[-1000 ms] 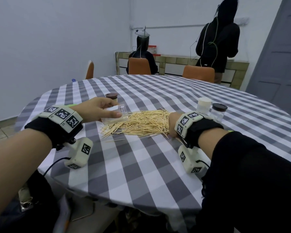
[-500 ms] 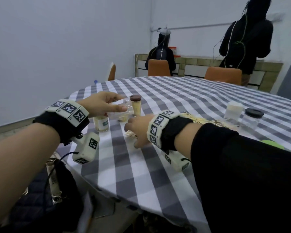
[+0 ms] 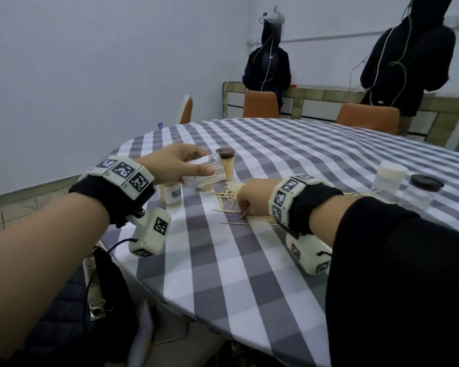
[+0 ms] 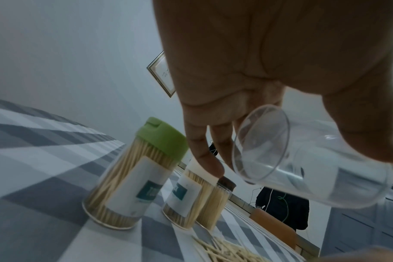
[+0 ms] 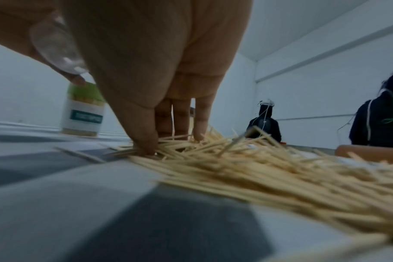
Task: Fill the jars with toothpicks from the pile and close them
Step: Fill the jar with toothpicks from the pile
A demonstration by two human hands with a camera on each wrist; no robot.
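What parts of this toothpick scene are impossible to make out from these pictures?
- Head view: the right hand's fingertips are hidden by the hand itself.
- Left wrist view: the labels on the filled jars are too blurred to read.
- Left wrist view: the mouth of the clear jar in the left hand is cut off by the edge.

A clear empty jar [image 3: 202,172] lies tilted on its side, lidless, above the table at centre left. Loose toothpicks [image 3: 231,200] sprawl mid-frame. Three filled, capped jars [image 4: 132,179] stand upright behind, left of centre.
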